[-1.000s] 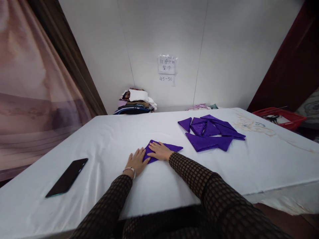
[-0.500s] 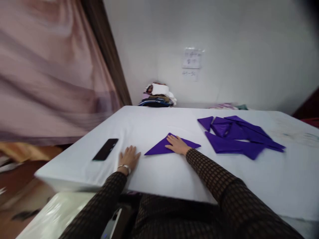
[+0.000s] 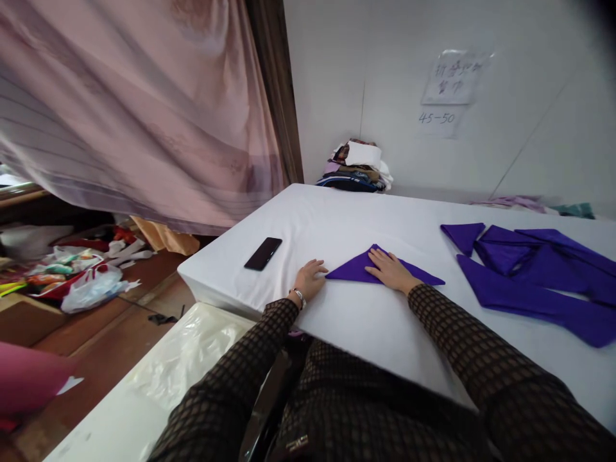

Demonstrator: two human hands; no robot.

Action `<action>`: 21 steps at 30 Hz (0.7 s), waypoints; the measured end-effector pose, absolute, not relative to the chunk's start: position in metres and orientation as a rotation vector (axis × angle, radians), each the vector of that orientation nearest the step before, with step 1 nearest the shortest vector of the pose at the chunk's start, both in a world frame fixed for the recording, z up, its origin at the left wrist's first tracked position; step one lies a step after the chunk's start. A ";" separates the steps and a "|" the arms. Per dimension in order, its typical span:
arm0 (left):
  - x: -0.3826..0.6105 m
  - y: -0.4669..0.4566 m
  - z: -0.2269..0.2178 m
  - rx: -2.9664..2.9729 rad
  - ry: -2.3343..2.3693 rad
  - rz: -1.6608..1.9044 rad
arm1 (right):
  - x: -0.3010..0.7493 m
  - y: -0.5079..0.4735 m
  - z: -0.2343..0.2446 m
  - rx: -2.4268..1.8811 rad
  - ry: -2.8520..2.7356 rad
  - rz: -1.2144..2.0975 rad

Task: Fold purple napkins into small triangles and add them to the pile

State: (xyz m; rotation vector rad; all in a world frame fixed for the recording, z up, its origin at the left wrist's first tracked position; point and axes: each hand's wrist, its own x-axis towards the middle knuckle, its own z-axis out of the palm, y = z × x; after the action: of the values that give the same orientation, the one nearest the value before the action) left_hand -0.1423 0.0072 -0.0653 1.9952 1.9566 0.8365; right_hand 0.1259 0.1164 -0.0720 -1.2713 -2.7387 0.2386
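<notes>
A purple cloth folded into a triangle (image 3: 359,268) lies on the white table (image 3: 385,321). My right hand (image 3: 391,271) rests flat on its middle, fingers stretched out. My left hand (image 3: 310,280) lies flat on the table just left of the triangle's corner, fingers spread, a bracelet on the wrist. Both sleeves are dark with a checked pattern.
Several folded purple triangles (image 3: 534,273) lie in a group at the right. A black phone (image 3: 263,253) sits near the table's left edge. Stacked fabrics (image 3: 359,168) stand by the back wall. A pink curtain (image 3: 144,128) hangs left; bags and clutter (image 3: 77,276) lie on the floor.
The view has swung left, showing the floor and curtain. My left hand slid off the purple triangle onto the bare table beside it; my right hand stays on the cloth.
</notes>
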 end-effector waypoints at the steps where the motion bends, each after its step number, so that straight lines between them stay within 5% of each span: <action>1: -0.141 0.007 -0.065 1.977 1.956 0.816 | 0.126 0.117 -0.073 -1.270 -2.741 0.237; 21: -0.143 0.012 -0.055 2.109 1.877 0.575 | 0.124 0.116 -0.067 -1.261 -2.716 0.297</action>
State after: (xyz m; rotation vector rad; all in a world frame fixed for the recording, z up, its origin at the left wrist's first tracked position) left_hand -0.1431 0.0120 -0.0549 2.1092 1.8767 0.5746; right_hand 0.1238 0.1159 -0.0672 -1.2605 -2.7157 0.2970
